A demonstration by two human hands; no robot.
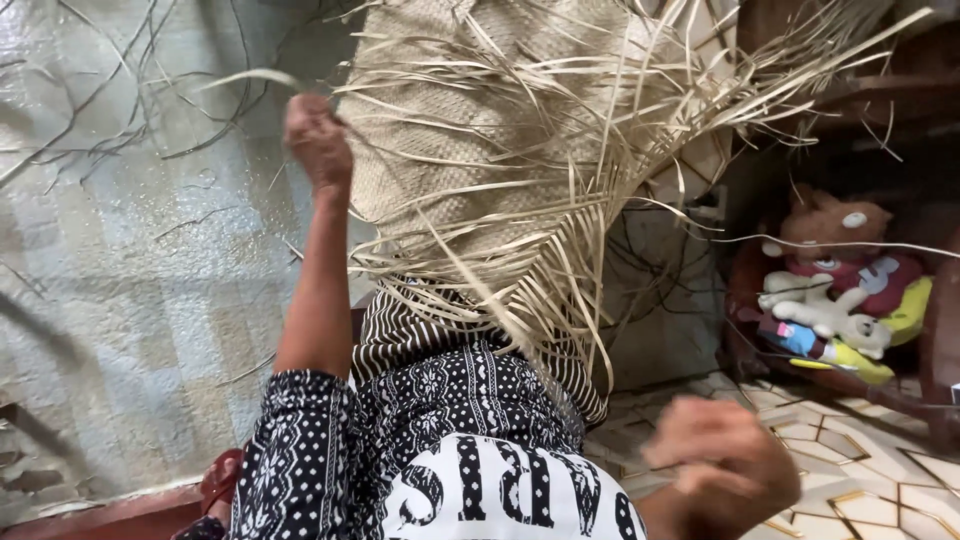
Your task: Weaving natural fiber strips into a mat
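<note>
Both hands are yours and well apart; your left hand (318, 140), in the upper left of the frame, is clenched in a fist on a loose strip (250, 77) of the woven mat (470, 130), arm stretched out; your right hand (722, 462), at the lower right, is blurred, and you cannot tell whether its fingers are curled on anything or bare.

That mat fills the upper middle of the frame and hangs down over your lap, its unwoven ends (560, 250) fanning toward the right and downward; judge it light and limp in the woven part, bending wherever it is unsupported; the free strips look dry, springy and thin, likely to crease or split if bent sharply, and their edges may cut; take hold on the tight woven body near the fringe rather than on single strands, which would slide or snap.

Beyond it, a stuffed toy (835, 290) sits on a chair (940, 360) at the right; patterned tiles (880, 480) cover the floor below.
</note>
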